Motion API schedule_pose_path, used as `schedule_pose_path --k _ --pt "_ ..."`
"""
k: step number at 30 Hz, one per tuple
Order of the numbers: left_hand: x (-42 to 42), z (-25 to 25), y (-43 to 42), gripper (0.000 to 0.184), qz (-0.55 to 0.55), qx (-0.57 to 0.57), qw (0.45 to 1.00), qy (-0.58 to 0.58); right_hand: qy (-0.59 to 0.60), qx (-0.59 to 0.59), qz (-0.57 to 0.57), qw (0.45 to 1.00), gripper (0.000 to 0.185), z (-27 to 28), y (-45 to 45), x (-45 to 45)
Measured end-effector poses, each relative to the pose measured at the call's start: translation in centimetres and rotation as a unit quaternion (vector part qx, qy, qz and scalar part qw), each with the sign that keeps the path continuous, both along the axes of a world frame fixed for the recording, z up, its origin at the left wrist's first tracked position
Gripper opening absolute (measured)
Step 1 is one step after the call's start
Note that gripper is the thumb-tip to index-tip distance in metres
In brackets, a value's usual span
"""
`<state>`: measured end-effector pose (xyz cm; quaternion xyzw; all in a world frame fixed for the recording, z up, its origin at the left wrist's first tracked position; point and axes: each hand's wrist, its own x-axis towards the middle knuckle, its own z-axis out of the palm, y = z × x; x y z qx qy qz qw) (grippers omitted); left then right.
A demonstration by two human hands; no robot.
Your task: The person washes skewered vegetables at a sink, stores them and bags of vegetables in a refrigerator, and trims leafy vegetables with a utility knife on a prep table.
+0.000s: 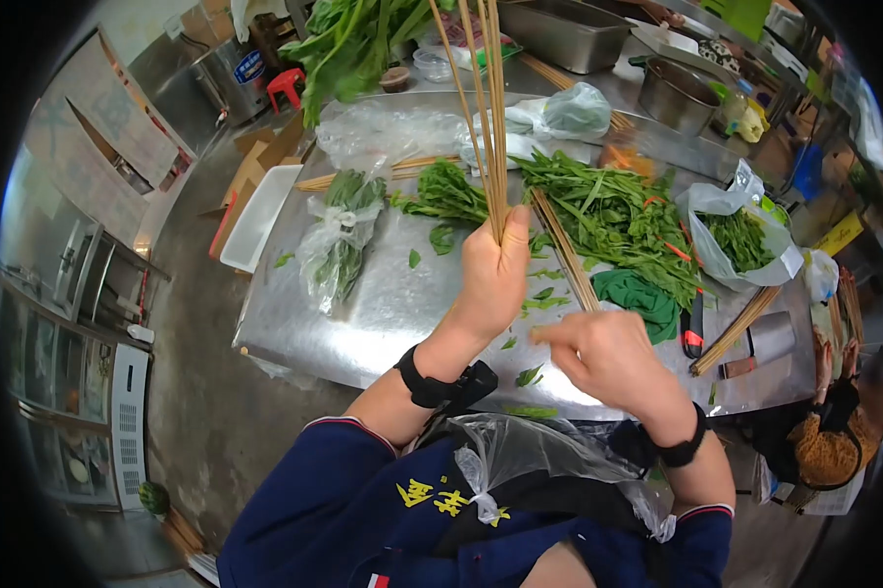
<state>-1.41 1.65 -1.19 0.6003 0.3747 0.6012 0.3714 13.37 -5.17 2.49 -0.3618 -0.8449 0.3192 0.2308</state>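
My left hand (495, 279) is wrapped round the lower end of a bundle of thin bamboo skewers (491, 127), which stick up in a loose fan. Lower and to the right is my right hand (608, 358), its index finger pointing left and the other fingers curled; whatever it may hold is hidden. A second bundle of skewers (565, 253) runs up from behind that hand, and I cannot tell whether they touch. Cut leafy greens (608, 211) are heaped beyond my hands. Beside the right hand lie a crumpled green cloth (641, 302) and a black-and-red handle (693, 328).
The metal table (334, 338) carries bagged greens (342, 240) on the left and a plastic bag of greens (740, 230) on the right. More skewers (738, 330) and a cleaver (767, 338) lie near the right edge. A metal pot (679, 96) stands behind. A person (833, 441) is at far right.
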Motion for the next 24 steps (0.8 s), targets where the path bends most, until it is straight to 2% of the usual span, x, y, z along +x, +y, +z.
schedule_pose_path --k 2,3,5,7,9,10,12,15,16,18,19,20,22,24 --pt "0.2 -0.4 0.2 0.046 -0.007 0.03 0.999 -0.013 -0.185 0.169 -0.154 0.956 0.028 -0.8 0.3 -0.6" --pt "0.4 -0.1 0.2 0.046 -0.005 0.029 0.999 -0.014 -0.142 0.169 -0.16 0.962 0.048 -0.5 0.2 -0.9" --pt "0.8 1.0 -0.1 0.045 -0.025 -0.055 0.997 -0.05 -0.132 0.187 -0.18 0.957 0.046 -0.9 0.0 -2.1" --pt "0.6 2.1 -0.4 0.045 -0.062 -0.084 0.991 -0.082 -0.119 0.206 -0.205 0.949 0.044 -1.6 0.2 -2.5" --pt "0.5 2.7 -0.4 0.044 -0.102 -0.132 0.979 -0.117 -0.027 0.278 -0.256 0.925 0.044 -2.5 0.7 -2.5" --pt "0.3 2.6 -0.3 0.044 -0.103 -0.132 0.979 -0.116 -0.026 0.278 -0.258 0.925 0.044 -2.5 0.9 -2.4" --pt "-0.3 2.3 0.0 0.043 -0.119 -0.167 0.961 -0.184 -0.035 0.386 -0.239 0.89 0.043 -2.5 1.5 -2.3" --pt "-0.9 2.2 -0.2 0.041 -0.133 -0.2 0.95 -0.201 -0.027 0.404 -0.234 0.884 0.036 -2.8 2.4 -2.2" --pt "-1.0 2.2 -0.2 0.041 -0.147 -0.225 0.942 -0.202 -0.027 0.405 -0.233 0.884 0.036 -2.8 2.9 -2.0" --pt "-1.0 2.3 -0.7 0.042 -0.157 -0.231 0.941 -0.191 0.118 0.369 -0.215 0.896 0.029 -2.5 3.9 -1.8" --pt "-1.1 2.2 -1.1 0.043 -0.168 -0.242 0.939 -0.18 0.144 0.208 -0.226 0.941 0.027 -1.8 3.4 -1.3" --pt "-1.1 2.0 -1.4 0.043 -0.166 -0.243 0.938 -0.181 0.262 0.066 -0.25 0.93 0.026 -0.9 3.4 -1.2" --pt "-1.0 1.5 -1.9 0.046 -0.19 -0.226 0.948 -0.119 0.299 0.077 -0.268 0.913 0.024 -0.7 4.4 0.4" --pt "0.0 0.1 -2.3 0.049 -0.176 -0.222 0.955 -0.086 0.259 0.063 -0.255 0.93 0.027 -0.6 4.5 0.6"
